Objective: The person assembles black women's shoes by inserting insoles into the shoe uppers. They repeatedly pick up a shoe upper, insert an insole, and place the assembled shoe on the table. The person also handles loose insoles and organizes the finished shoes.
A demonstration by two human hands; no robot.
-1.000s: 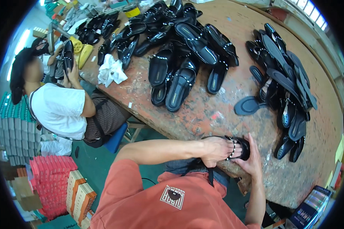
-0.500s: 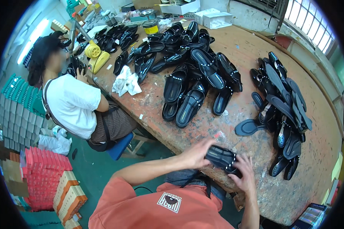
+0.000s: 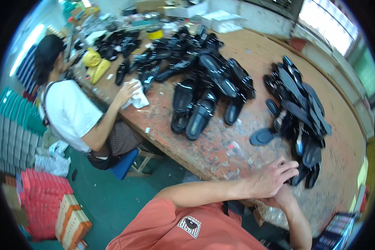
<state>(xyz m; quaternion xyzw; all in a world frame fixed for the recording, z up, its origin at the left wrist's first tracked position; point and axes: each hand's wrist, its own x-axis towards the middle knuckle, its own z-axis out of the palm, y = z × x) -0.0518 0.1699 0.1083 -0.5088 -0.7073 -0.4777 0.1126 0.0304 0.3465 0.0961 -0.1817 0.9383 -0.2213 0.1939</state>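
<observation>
1. Black shoes with glossy uppers make up much of the right pile [image 3: 298, 109] on the table [image 3: 258, 58]; two at its near end lie just beyond the person's fingers, probably the handiest place for them.
2. Crossing in front of the body, the left hand [image 3: 273, 177] hangs over the table's near edge, fingers bent and pointing toward those two shoes; whether it touches one is unclear.
3. The right hand [image 3: 284, 199] comes up from below and is partly covered by the left. Such a crossed pose would suit holding something small between both palms, yet no held thing shows.
4. Neither grip can be read: the left hand's back screens its palm, and the right hand's fingers are mostly hidden.
5. Well apart lies the left pile [image 3: 218, 75], its front shoes insole up, perhaps so they are easy to see and lift. The gap likely stops the two lots mixing.
6. One grey sole [image 3: 262, 136] lies flat beside the right pile; others rest across its shoes, their thinness apparently letting them stack there.
7. A co-worker's hand [image 3: 130, 92] rests on a white cloth [image 3: 139, 100], which sits near the table's edge, seemingly for easy reach.
</observation>
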